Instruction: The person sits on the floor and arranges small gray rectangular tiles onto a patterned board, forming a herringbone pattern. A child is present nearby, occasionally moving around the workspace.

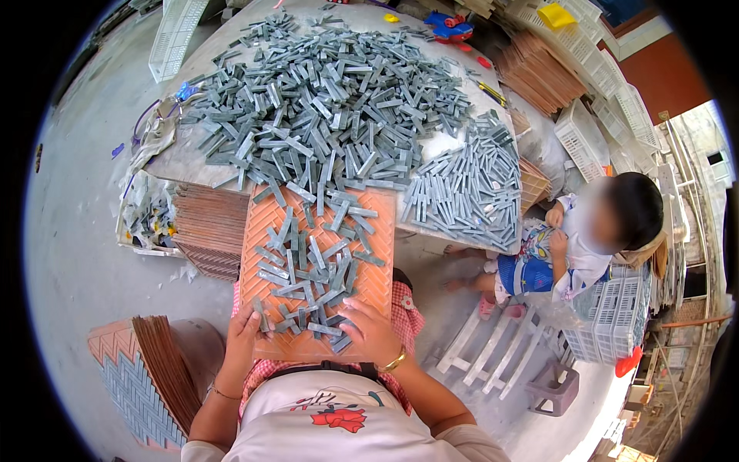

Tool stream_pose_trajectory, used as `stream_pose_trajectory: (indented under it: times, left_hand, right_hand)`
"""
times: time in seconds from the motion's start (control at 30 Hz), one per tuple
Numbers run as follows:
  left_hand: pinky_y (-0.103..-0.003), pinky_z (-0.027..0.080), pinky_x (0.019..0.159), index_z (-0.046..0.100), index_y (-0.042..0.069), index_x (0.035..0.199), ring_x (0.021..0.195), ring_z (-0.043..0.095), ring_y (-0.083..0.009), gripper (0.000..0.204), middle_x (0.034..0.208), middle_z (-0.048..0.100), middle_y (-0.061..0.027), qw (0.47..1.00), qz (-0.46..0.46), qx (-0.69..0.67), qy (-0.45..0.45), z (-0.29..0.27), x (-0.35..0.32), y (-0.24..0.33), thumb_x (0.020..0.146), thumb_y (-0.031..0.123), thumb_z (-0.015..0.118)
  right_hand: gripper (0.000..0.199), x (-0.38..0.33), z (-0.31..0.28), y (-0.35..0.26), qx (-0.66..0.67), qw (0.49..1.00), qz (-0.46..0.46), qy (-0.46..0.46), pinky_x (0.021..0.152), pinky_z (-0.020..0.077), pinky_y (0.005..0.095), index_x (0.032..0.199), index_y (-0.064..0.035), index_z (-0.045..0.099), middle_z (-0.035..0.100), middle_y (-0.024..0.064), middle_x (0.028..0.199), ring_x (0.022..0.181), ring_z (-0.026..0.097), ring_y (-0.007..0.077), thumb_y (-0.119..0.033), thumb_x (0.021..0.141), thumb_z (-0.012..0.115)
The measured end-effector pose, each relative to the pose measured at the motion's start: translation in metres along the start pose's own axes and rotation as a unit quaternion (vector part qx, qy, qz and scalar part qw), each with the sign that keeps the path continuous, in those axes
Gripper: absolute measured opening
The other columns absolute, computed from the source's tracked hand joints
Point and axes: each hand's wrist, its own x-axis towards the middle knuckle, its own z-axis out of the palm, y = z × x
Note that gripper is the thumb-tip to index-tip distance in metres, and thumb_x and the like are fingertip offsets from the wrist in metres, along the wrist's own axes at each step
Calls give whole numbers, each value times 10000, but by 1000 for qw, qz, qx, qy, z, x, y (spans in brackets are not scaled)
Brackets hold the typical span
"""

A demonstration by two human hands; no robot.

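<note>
On my lap, against the table's near edge, lies an orange tray (382,286) with a herringbone pattern. Loose grey stone strips (286,235) are scattered over it at many angles. My left hand (243,329) is at the tray's near left side, its fingers closed on a grey strip (260,314). At the near right, my right hand (371,329) reaches over the strips with fingers apart, touching those at the edge of the pile. Its fingertips are partly hidden among them. A large heap of similar strips (323,100) covers the table beyond.
Thinner strips (466,181) lie at the table's right corner (500,245). Stacked orange trays (208,223) stand under the table, and a stack (138,377) with filled herringbone rows is at lower left. A child (570,239) sits at right, near white crates (608,316) and a stool (553,386).
</note>
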Motion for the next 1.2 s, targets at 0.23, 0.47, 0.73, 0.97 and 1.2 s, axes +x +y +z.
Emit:
stream_pose_trajectory:
  times: [0.23,0.47,0.73,0.97,1.2]
  left_hand:
    - [-228,426,617,523,39,1101,697,540,-116,206,847,585,-24,998,17,-40,45,-1,3,10,906,102,509]
    - [-187,400,559,533,46,1037,682,511,-84,148,808,566,-14,975,-88,-205,6,-60,20,-1,908,113,504]
    - [-166,455,599,448,8,1149,728,570,-91,309,915,623,-72,930,178,-143,289,-150,86,149,945,231,510]
    - [-213,409,521,595,4,842,607,508,-69,46,711,546,-7,919,192,341,43,-45,48,80,823,44,607]
    - [-350,485,680,628,46,908,787,576,-268,284,870,579,-98,778,326,535,-46,8,-4,20,649,51,745]
  right_hand:
    - [198,12,-18,12,22,996,64,55,726,505,352,956,-5,618,644,139,914,839,622,298,-82,777,656]
    - [175,13,-19,5,19,997,69,28,681,510,337,930,-12,630,648,141,871,763,638,286,-62,764,657]
    - [153,5,-24,-4,-31,997,74,22,657,506,349,901,-6,641,653,156,849,745,641,306,-64,760,652]
    - [193,17,4,-13,39,998,38,-19,664,497,338,959,-44,636,640,109,863,763,624,275,-87,774,667]
    - [265,52,34,-33,-1,996,-53,-75,574,465,315,987,-55,606,586,98,828,606,566,232,-155,761,701]
